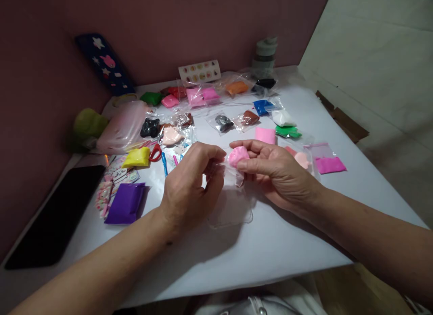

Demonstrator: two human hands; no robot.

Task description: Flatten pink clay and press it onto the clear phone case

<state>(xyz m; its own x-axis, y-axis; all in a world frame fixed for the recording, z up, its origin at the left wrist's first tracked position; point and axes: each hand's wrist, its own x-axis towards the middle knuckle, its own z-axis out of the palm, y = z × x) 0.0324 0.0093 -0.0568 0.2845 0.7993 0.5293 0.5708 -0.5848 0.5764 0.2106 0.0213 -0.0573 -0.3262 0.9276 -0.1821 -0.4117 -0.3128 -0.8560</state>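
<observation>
Over the middle of the table, my right hand (275, 175) pinches a glossy pink lump of clay (238, 156) between thumb and fingers. A crumpled clear plastic wrapper (233, 174) hangs just under the lump and stretches across to my left hand (191, 188). That hand is closed, its thumb and fingertips gripping the wrapper's left side. Beneath both hands a clear phone case (232, 211) lies flat, partly covered by them. A pink packet (265, 135) sits just behind my right hand.
Several bagged clay packs lie behind, including orange (237, 88) and blue (262, 107). Left are a purple packet (124, 203), a yellow packet (136, 157), red scissors (155, 153) and a black phone (57, 215). A bottle (264, 57) stands by the back wall; a magenta packet (330, 164) lies right.
</observation>
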